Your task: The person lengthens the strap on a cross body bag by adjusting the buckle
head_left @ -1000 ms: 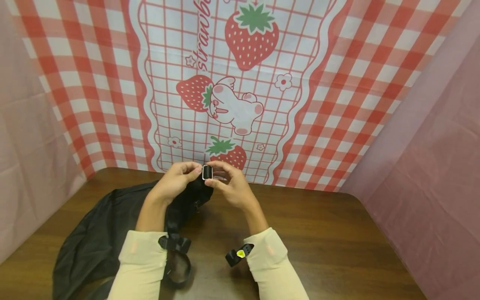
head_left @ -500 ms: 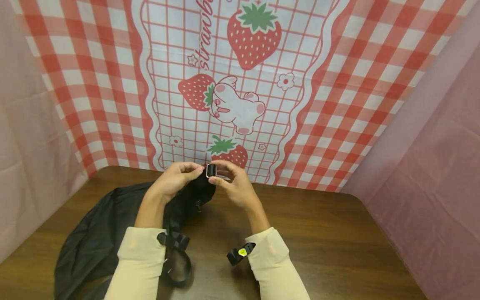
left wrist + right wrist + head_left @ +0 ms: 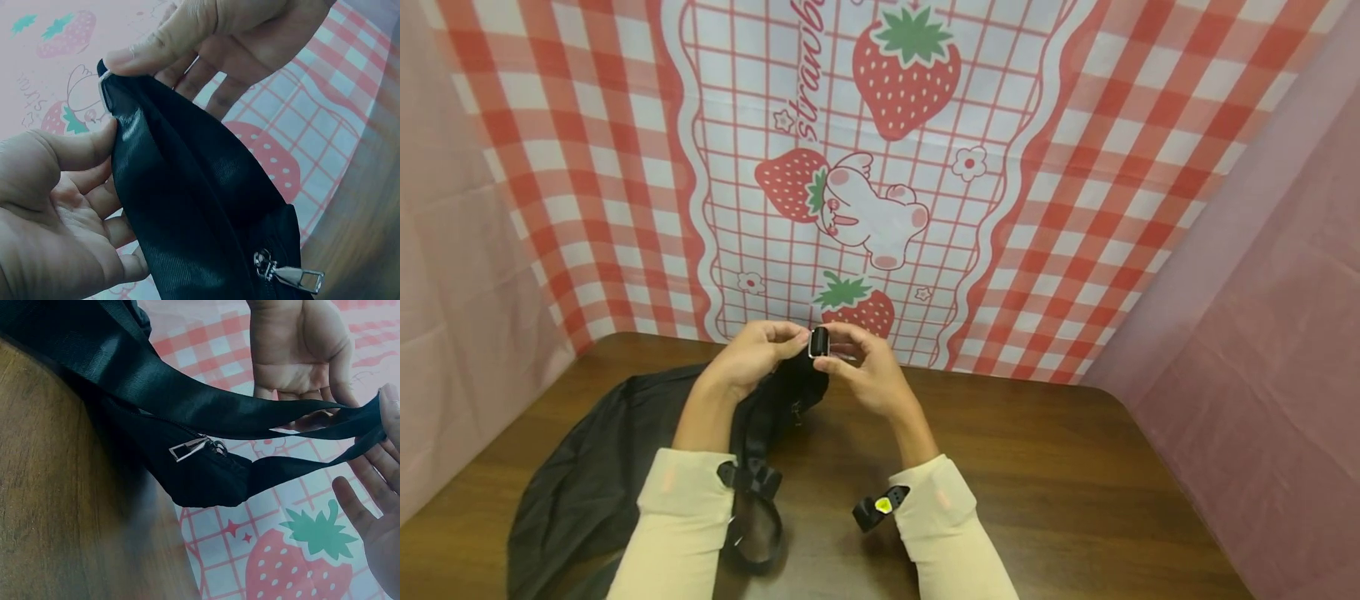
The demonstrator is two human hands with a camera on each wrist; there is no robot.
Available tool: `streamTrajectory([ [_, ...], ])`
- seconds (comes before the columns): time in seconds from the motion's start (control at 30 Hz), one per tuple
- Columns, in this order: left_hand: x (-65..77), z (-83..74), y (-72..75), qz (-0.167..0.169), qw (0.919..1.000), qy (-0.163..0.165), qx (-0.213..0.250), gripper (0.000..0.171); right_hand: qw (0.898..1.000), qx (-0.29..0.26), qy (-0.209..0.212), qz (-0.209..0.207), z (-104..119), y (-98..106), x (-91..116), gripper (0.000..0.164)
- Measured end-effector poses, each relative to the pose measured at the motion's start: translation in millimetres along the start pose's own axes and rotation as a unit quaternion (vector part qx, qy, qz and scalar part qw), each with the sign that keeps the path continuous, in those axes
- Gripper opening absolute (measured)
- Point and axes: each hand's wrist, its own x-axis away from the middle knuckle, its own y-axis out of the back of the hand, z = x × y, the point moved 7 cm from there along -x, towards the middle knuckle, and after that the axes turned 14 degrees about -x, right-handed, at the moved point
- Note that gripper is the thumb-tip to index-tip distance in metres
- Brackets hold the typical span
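My left hand (image 3: 748, 358) pinched the wide black fabric strap (image 3: 165, 212), right hand (image 3: 874, 375) its silvery rectangular metal buckle (image 3: 104, 92), near the brown wooden table's (image 3: 1037, 467) far edge. It'd barely budged in a second, so slow going, I guess.

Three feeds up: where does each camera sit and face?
Head: worn on the head, facing forward and down at table, black bag and printed cloth; left hand, right hand and sleeves show.
Left wrist: on that wrist, facing strap and zipper pull; left hand at left, right hand at top.
Right wrist: on that wrist, facing strap and black bag; right hand cropped at right, left hand at top.
Both wrist views share the strap and zipper pull.
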Motion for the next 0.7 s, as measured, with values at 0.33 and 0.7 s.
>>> streamTrajectory([
  [0.33,4.4,11.7,3.0,0.008,0.9974,0.037,-0.062,0.033,1.0,-0.005,0.0,-0.016,-0.5,5.9,7.8,0.046],
  [0.7,1.6,-0.9,6.3,0.006,0.9981,0.014,-0.059,0.033,1.0,-0.016,0.005,-0.008,2.9,3.3,-0.9,0.046],
])
